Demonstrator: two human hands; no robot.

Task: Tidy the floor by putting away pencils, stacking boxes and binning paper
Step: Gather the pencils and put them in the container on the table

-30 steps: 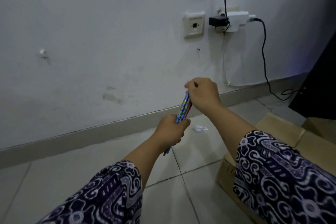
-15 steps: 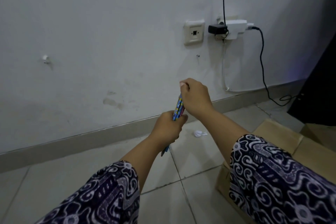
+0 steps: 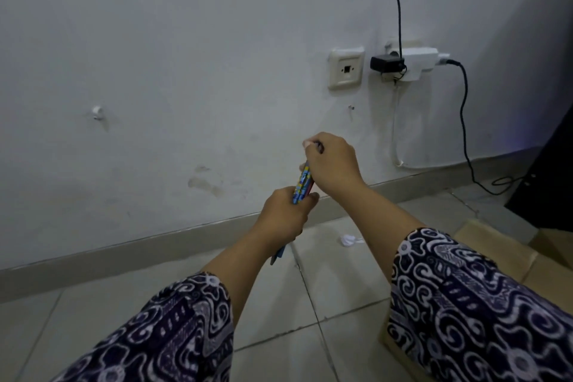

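Note:
A bunch of colourful patterned pencils (image 3: 303,183) stands nearly upright in front of the wall, gripped by both hands. My left hand (image 3: 283,216) is wrapped around the lower part, with the blue ends sticking out below the fist. My right hand (image 3: 333,163) is closed over the top ends and hides them. A small crumpled white paper (image 3: 349,240) lies on the tiled floor just right of my left hand. A brown cardboard box (image 3: 483,234) sits on the floor at the lower right, partly behind my right sleeve.
The white wall carries a socket plate (image 3: 345,70) and a plugged adapter (image 3: 412,63) with a black cable (image 3: 465,133) trailing down to the floor. A dark piece of furniture (image 3: 548,183) stands at the right edge. A skirting board runs along the wall's foot.
The view has tilted down a little. My right hand has pressed closer to the left one along the pencils, so less of the bunch shows between them.

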